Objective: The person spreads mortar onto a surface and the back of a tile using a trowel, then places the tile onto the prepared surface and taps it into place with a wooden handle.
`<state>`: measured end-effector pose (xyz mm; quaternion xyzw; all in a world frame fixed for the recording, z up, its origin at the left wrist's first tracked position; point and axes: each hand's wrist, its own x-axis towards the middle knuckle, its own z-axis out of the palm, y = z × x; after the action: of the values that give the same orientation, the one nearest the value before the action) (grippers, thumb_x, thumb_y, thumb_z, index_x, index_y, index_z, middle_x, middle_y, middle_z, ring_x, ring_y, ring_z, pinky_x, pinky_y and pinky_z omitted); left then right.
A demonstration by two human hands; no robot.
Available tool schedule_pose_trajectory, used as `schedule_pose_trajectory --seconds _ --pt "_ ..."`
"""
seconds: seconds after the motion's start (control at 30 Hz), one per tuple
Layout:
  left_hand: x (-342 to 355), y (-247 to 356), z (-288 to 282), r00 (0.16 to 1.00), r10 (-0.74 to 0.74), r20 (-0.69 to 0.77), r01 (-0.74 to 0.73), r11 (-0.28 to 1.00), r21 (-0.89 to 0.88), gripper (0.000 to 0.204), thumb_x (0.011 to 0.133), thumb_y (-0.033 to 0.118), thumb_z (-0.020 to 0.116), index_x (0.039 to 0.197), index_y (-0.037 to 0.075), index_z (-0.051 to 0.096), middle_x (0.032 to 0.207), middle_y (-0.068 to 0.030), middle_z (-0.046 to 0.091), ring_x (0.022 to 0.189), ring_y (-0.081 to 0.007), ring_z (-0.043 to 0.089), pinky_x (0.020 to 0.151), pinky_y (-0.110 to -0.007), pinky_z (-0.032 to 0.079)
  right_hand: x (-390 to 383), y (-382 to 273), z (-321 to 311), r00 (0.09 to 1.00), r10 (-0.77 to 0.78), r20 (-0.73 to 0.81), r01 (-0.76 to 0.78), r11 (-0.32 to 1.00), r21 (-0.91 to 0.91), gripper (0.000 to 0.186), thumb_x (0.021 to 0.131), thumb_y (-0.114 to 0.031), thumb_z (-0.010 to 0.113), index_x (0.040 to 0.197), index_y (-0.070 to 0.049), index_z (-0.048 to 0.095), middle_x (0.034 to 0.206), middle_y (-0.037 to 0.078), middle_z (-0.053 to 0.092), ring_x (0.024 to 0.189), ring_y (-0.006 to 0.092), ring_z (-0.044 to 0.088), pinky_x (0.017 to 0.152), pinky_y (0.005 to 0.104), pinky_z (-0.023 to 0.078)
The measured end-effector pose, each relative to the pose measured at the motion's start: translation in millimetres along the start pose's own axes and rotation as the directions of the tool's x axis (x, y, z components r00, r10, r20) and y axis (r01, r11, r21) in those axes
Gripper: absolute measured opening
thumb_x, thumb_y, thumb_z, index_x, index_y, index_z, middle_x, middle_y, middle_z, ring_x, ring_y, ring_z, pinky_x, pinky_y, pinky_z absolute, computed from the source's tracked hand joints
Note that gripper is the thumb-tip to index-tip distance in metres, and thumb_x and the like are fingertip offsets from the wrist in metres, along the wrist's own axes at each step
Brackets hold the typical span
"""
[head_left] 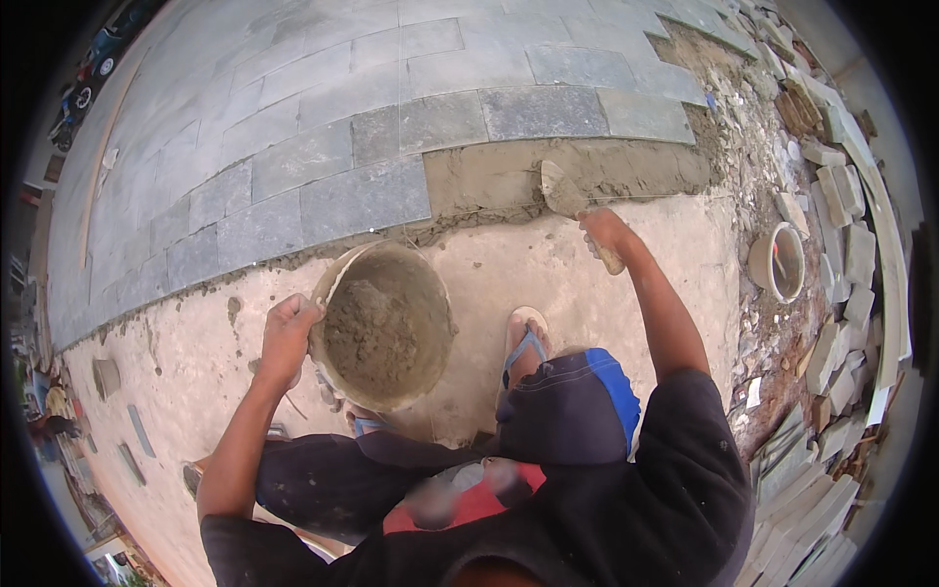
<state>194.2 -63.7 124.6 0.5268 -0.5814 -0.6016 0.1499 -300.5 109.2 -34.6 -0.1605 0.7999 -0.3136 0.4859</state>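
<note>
Grey-brown wet mortar [370, 328] filled the lower part of a round, mortar-smeared bucket [431, 301] in front of the person, left of centre. Left hand [286, 338] gripped the bucket's left rim, thumb over the edge, fingers mostly hidden behind the wall. Bucket mouth faced up toward the camera; couldn't tell whether its base sat fully on the floor.

Right hand [604, 238] was closed around the handle of a pointed, mortar-coated metal trowel [561, 189], fingers wrapped, handle end poking out below the fist. Blade pointed away from the person, tip over a smoothed strip of brown-grey mortar [479, 181]; couldn't tell whether the blade touched it. Strip ran right from the end of the nearest row of rectangular blue-grey stone slabs [362, 201], with another slab row along its far side. A thin pale string [675, 198] ran along the strip's near edge.

Near side: pale pinkish concrete floor [548, 284], mortar crumbs here and there. Person's right foot, in a light-soled sandal with blue straps [528, 344], stood right of the bucket. Far right: a small, pale round bucket [759, 266] beside whitish rubble [751, 137], then piled grey stone pieces [861, 254].
</note>
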Motion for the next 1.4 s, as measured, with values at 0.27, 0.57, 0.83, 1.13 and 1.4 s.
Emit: schedule_pose_trajectory --seconds 0.27,0.57,0.83,1.13,1.4 --pt "4.4 -6.3 0.9 1.0 -0.005 0.007 0.004 0.996 0.087 0.02 0.09 0.013 0.06 0.071 0.007 0.056 0.065 0.0026 0.056 0.055 -0.0047 0.046 0.05 -0.025 0.036 24.5 -15.1 75.2 0.999 -0.042 0.021 0.042 0.999 0.014 0.04 0.096 -0.031 0.053 0.089 0.006 0.065 0.077 0.019 0.065 0.063 0.0293 0.061 0.061 0.0448 0.049" --pt "3.0 -1.8 4.4 1.0 0.011 0.017 -0.012 0.997 0.073 0.018 0.089 0.015 0.061 0.074 0.006 0.058 0.065 0.0017 0.057 0.055 -0.0059 0.047 0.049 -0.025 0.037 39.7 -25.7 122.2 0.913 -0.356 0.199 0.407 0.768 -0.494 0.046 0.096 -0.035 0.05 0.087 0.007 0.066 0.078 0.021 0.068 0.071 0.0311 0.067 0.07 0.0433 0.053" --pt "6.4 14.9 25.5 0.997 0.065 0.05 -0.068 0.995 0.067 0.018 0.089 0.015 0.06 0.074 0.006 0.06 0.064 0.001 0.056 0.052 -0.0066 0.046 0.046 -0.025 0.036 57.4 -12.6 119.3 0.88 -0.392 0.268 0.463 0.579 -0.671 0.048 0.093 -0.036 0.046 0.096 0.006 0.07 0.105 0.032 0.065 0.106 0.046 0.061 0.094 0.0477 0.047" --pt "-0.4 6.9 16.1 0.999 0.047 0.022 -0.048 0.997 0.066 0.017 0.088 0.015 0.061 0.075 0.005 0.06 0.065 0.0001 0.057 0.053 -0.008 0.048 0.048 -0.026 0.038 23.6 -55.5 88.0 0.873 -0.428 0.232 0.402 0.364 -0.84 0.044 0.096 -0.035 0.046 0.11 0.001 0.068 0.116 0.023 0.067 0.11 0.0395 0.063 0.096 0.0472 0.049" --pt "2.7 6.2 19.3 1.0 -0.004 0.02 0.001 0.993 0.12 0.018 0.088 0.015 0.061 0.074 0.004 0.06 0.063 -0.0005 0.054 0.051 -0.0085 0.047 0.045 -0.027 0.037 47.4 -94.2 80.8 0.879 -0.466 0.098 0.282 0.344 -0.896 0.043 0.096 -0.037 0.047 0.11 -0.003 0.069 0.114 0.019 0.069 0.109 0.0355 0.065 0.095 0.0463 0.051"
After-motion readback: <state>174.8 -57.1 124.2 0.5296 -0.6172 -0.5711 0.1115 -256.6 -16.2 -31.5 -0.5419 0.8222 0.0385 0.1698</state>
